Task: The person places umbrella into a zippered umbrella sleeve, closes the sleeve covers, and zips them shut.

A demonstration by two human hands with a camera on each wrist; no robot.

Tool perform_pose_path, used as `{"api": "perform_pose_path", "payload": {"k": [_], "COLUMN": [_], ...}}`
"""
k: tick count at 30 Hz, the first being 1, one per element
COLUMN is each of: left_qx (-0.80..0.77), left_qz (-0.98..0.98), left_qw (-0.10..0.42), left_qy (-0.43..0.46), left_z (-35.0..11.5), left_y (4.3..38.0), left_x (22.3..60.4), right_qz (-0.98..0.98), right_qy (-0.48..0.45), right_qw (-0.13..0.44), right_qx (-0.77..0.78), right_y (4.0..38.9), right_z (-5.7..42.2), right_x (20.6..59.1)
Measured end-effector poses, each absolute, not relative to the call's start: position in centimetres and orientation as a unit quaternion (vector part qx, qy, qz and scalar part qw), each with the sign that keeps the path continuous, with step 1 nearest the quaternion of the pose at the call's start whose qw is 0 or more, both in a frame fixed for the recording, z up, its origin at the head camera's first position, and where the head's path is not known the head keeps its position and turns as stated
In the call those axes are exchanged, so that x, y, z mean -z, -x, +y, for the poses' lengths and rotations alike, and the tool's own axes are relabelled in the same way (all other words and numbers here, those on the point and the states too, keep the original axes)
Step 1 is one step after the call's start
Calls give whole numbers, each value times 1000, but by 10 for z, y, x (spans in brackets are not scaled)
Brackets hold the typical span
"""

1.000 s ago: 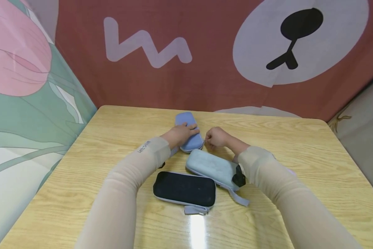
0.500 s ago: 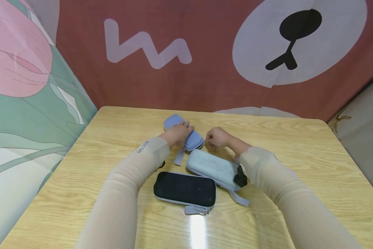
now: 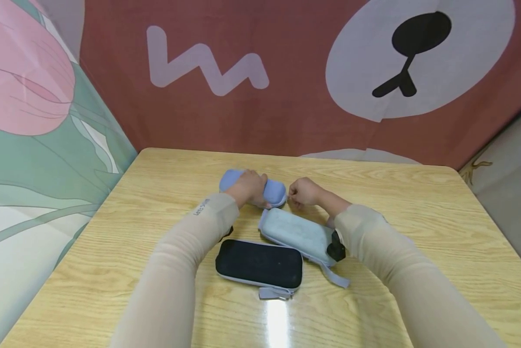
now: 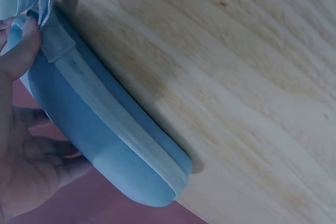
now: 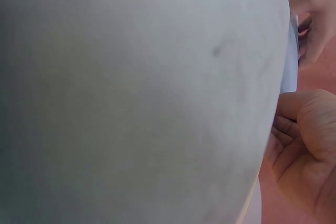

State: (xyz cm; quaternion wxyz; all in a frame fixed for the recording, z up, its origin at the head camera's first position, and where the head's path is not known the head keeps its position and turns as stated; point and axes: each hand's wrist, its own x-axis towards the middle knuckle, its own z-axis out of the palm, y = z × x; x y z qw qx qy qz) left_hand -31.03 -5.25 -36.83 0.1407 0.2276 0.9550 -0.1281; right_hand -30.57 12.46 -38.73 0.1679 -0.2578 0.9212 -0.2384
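My left hand (image 3: pixel 253 187) grips a blue zippered pencil case (image 3: pixel 275 192) near the back of the table, fingers over its top and thumb along the near side. In the left wrist view, the thumb presses by the strap on the zip side of the blue case (image 4: pixel 89 108). At the right end of that case, my right hand (image 3: pixel 304 192) has its fingers curled in a pinch right at the edge; the fingertips are hidden. Just in front lies a pale blue pencil case (image 3: pixel 299 234), which fills much of the right wrist view.
A black pencil case (image 3: pixel 258 264) with a grey strap lies nearest on the wooden table (image 3: pixel 156 299), close to the pale blue one. The pale blue case's strap (image 3: pixel 335 279) trails toward the right. A patterned cloth (image 3: pixel 286 121) hangs behind the table's back edge.
The blue pencil case has swung anticlockwise about its right end, from pointing away to lying nearly sideways, turned by my left hand. My right hand has stayed almost in place.
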Motion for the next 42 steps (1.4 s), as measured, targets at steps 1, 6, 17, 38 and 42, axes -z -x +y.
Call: {"api": "perform_pose_path", "payload": {"k": [1, 6, 17, 38, 42], "left_qx": [131, 141, 19, 17, 21], "left_qz": [956, 959, 955, 958, 958], "left_qw": [139, 135, 179, 179, 172], "left_qy": [-224, -206, -236, -225, -229], "left_z": [-52, -50, -78, -92, -91], "left_y": [310, 309, 316, 311, 311], "left_x": [368, 370, 368, 373, 373], "right_qz": [922, 923, 927, 914, 912], "right_qy": [259, 252, 245, 322, 340], "right_qw": [168, 170, 164, 102, 78], "right_qx": [235, 234, 232, 224, 214], "right_y": [306, 306, 306, 287, 285], "right_z": [125, 125, 127, 125, 122], "right_x": [388, 388, 389, 397, 398]}}
